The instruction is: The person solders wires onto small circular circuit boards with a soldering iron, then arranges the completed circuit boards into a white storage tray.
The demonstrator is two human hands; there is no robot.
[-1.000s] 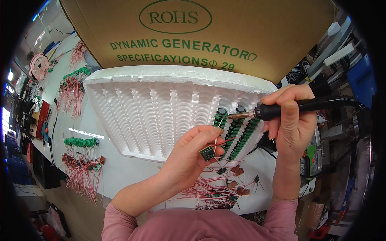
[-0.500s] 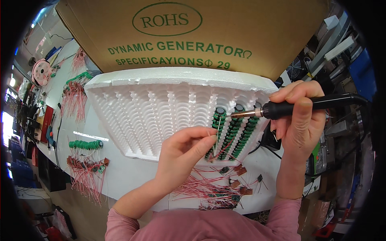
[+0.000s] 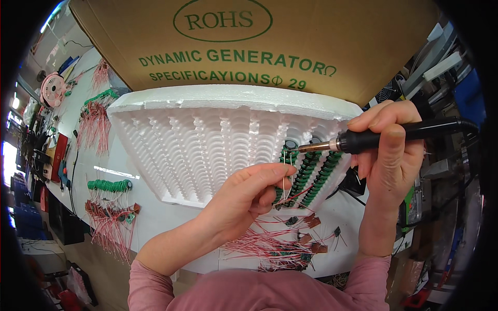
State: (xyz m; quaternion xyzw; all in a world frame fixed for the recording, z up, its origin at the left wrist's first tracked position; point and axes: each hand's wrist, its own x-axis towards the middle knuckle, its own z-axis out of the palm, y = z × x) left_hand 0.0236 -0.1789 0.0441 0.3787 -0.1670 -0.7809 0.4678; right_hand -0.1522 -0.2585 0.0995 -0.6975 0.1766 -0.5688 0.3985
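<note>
My right hand (image 3: 391,140) is wrapped round the black handle of a soldering iron (image 3: 373,139). Its metal tip points left and meets, or nearly meets, the top end of the leftmost row of green ring-shaped coils (image 3: 289,155). Just below that tip, my left hand (image 3: 249,192) is closed, thumb and forefinger pinching thin white wires (image 3: 285,161) that rise to the coil. The coils stand in three rows in the right-hand grooves of a white foam tray (image 3: 181,155). My left fingers hide part of the leftmost row.
A large cardboard box (image 3: 337,46) stands behind the tray. Red and white wires (image 3: 259,242) with small circuit boards lie in front. Left of the tray sit another green coil row (image 3: 110,185) and more wire bundles (image 3: 94,127). A pink fan (image 3: 53,89) is farther left.
My left hand has shifted right, its fingers now turned across the wires. Two white wires now show upright at the coil's end. The iron stays at the same row.
</note>
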